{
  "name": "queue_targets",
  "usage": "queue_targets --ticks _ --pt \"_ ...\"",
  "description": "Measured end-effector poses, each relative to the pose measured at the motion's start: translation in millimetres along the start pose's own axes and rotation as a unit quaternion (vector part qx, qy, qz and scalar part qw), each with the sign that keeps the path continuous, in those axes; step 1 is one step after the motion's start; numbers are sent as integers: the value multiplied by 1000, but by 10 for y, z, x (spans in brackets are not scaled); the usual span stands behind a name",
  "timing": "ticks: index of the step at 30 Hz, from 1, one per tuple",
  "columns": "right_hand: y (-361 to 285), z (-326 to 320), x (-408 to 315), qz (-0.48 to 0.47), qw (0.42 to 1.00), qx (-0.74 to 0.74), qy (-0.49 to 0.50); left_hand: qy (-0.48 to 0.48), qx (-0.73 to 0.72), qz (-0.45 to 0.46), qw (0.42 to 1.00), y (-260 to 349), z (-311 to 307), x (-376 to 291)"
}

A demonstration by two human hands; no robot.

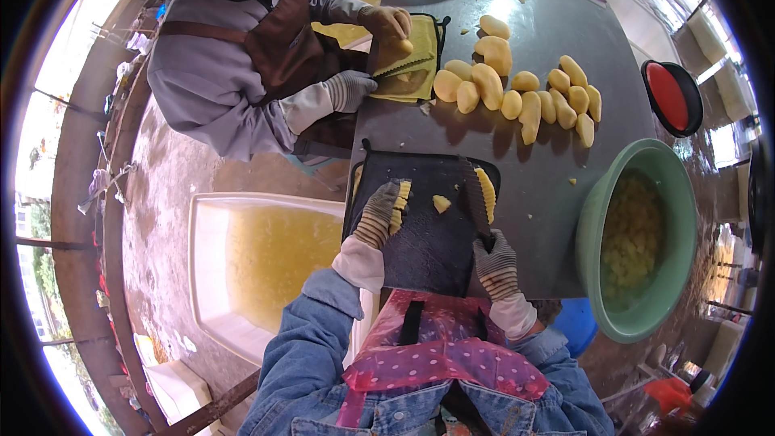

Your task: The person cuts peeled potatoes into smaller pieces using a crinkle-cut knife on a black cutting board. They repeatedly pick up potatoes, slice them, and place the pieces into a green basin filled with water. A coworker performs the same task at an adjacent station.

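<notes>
My left hand (381,209), in a striped work glove, holds ridged pieces of cut potato (399,207) at the left side of a dark cutting board (424,248). In my gloved right hand (496,260) is the handle of a crinkle-cut knife (474,197), its wavy blade pointing away from me. A ridged potato slice (485,195) lies against the right face of the blade. Between my hands a small potato chunk (442,203) rests on the board.
Peeled potatoes (486,88) lie in a group beyond the board on the metal table (545,175). A green basin (590,236) of cut potatoes stands at right, a white tub (209,266) of yellowish liquid at left. A co-worker (224,79) cuts potato on a yellow-covered board (424,42).
</notes>
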State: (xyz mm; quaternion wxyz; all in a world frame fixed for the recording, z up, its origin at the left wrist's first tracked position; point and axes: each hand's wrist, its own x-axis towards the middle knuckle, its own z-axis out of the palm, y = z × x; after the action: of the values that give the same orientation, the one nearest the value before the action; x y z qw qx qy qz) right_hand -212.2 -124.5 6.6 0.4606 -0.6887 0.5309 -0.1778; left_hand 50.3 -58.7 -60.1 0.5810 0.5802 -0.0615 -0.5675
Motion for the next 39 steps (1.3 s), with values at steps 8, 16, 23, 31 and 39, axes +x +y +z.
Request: queue_targets --ticks 8,16,23,31,39 --pt "25 17 5 62 997 16 -40 -109 -432 -57 893 77 248 -312" --pt "93 18 -10 54 997 26 -43 -67 -365 -26 928 170 323 -475" --pt "95 39 -25 36 999 15 -35 20 -259 -82 962 145 281 -583" --pt "139 26 -47 24 999 9 -43 -11 -228 -54 972 218 512 -678" --pt "181 -50 -34 34 999 29 -30 83 402 182 893 -330 113 -307"
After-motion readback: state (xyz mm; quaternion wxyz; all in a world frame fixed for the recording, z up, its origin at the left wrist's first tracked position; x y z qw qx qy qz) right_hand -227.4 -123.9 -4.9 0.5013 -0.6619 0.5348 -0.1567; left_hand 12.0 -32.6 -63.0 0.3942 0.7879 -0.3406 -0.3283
